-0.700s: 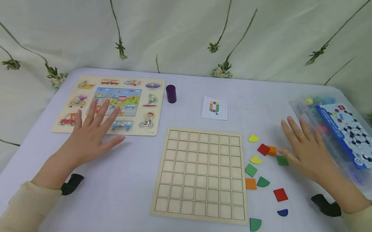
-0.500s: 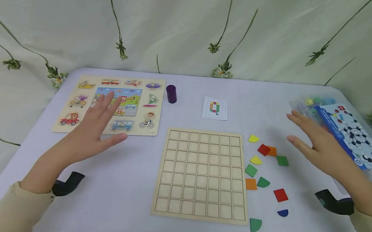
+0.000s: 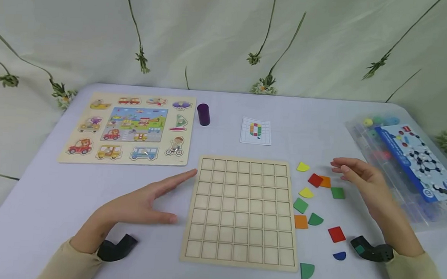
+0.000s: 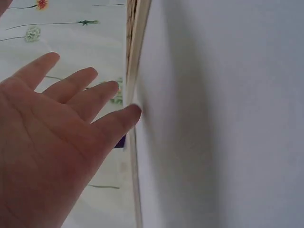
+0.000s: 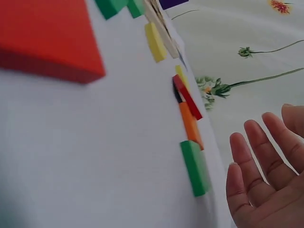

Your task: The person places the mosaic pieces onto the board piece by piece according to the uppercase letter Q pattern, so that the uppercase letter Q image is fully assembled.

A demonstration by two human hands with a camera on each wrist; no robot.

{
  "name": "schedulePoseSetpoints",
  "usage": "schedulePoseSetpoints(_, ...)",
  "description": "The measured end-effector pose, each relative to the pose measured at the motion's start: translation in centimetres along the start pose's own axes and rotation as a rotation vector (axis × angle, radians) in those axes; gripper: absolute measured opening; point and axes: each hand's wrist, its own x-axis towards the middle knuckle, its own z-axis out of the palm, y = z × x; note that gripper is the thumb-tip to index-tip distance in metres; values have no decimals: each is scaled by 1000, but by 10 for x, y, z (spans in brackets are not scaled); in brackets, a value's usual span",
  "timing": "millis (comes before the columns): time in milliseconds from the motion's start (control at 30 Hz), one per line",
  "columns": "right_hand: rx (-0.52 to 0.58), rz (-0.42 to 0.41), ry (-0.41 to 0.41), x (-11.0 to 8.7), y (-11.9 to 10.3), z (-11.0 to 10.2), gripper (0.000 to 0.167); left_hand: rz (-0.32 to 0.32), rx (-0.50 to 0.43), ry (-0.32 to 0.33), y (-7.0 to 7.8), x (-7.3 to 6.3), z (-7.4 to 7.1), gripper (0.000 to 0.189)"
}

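Note:
A wooden grid board [image 3: 242, 213] lies in the middle of the table, its squares bare. My left hand [image 3: 142, 203] is at the board's left edge, fingers straight, the fingertips close to the rim; contact cannot be made out. On the right, my right hand [image 3: 367, 182] hovers near the loose coloured tiles, fingers slightly bent and nothing held. Closest to it are a green square tile [image 3: 337, 193], an orange tile [image 3: 325, 182] and a red tile [image 3: 315, 180] overlapping the orange one. Yellow, green and blue tiles, such as a blue half-round tile [image 3: 339, 256], lie along the board's right side.
A pattern card [image 3: 256, 131] and a dark purple cylinder [image 3: 203, 114] stand behind the board. At back left lies a wooden picture puzzle [image 3: 178, 158]. A clear plastic case [image 3: 408, 197] with a blue label sits at the right edge. A floral cloth [image 3: 214, 36] hangs behind.
My left hand has moved from over the picture puzzle down and right to the grid board's edge. My right hand has come lower and left from beside the case, fingers drawn together.

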Motion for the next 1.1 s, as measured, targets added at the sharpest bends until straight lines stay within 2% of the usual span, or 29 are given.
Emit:
schedulePoseSetpoints(67,32,22,-22,2,6,4,32,3,1,-32,-7,2,4,90)
schedulePoseSetpoints(200,26,61,-49,4,12,12,33,80,65,-75,-16,4,8,93)
schedulePoseSetpoints(333,-84,68,-40,4,9,17,38,163,192,-82,-22,7,13,98)
schedulePoseSetpoints(500,-306,16,-25,2,7,25,40,135,393,-65,-22,10,26,108)
schedulePoseSetpoints(600,-357,-1,-18,1,8,30,39,104,462,-63,-21,10,31,112)
schedulePoseSetpoints(800,-388,-43,16,0,9,37,30,60,481,-62,-20,8,34,113)
schedulePoseSetpoints(1100,-412,-35,38,0,8,39,26,68,500,-41,-20,12,36,113)
